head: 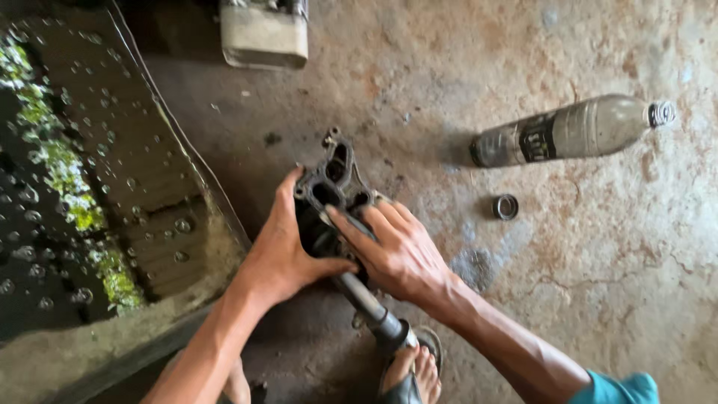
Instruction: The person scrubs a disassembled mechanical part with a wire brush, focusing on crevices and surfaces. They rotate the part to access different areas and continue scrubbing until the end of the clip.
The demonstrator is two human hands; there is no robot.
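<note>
Gripping: both my hands are on one dark metal casting point(329, 191), held low over the floor at frame centre.

1. Left hand point(280, 251), at 7 o'clock of the casting. Thumb and palm wrap its left edge; fingers go behind it, out of sight. Clenched on the casting.
2. Right hand point(400, 254), at 4 o'clock of the casting. Fingers lie flat across its front face, index finger pointing toward 10 o'clock. It presses on the casting; whether the fingers curl round it I cannot tell.
3. Casting: grimy, black, with several open ports facing up and a small lug at its 12 o'clock end.
4. Shaft point(366, 299): a grey tube running out of the casting toward 5 o'clock, ending in a dark collar just above my foot.
5. Foot point(415, 374), in a sandal, at 6 o'clock of the frame, touching the shaft's end or just beside it.
6. Ring point(505, 206): a small round metal ring lying on the floor at 3 o'clock of the casting, well apart.
7. Bottle point(572, 131): plastic, dirty, on its side at 2 o'clock, cap toward 3 o'clock.
8. Drain point(67, 187): wet channel with green growth and bubbles along the 9 o'clock side.
9. Can point(264, 34): pale boxy container at 12 o'clock, cut off by the frame edge.
10. Floor point(598, 262): stained, cracked concrete.
</note>
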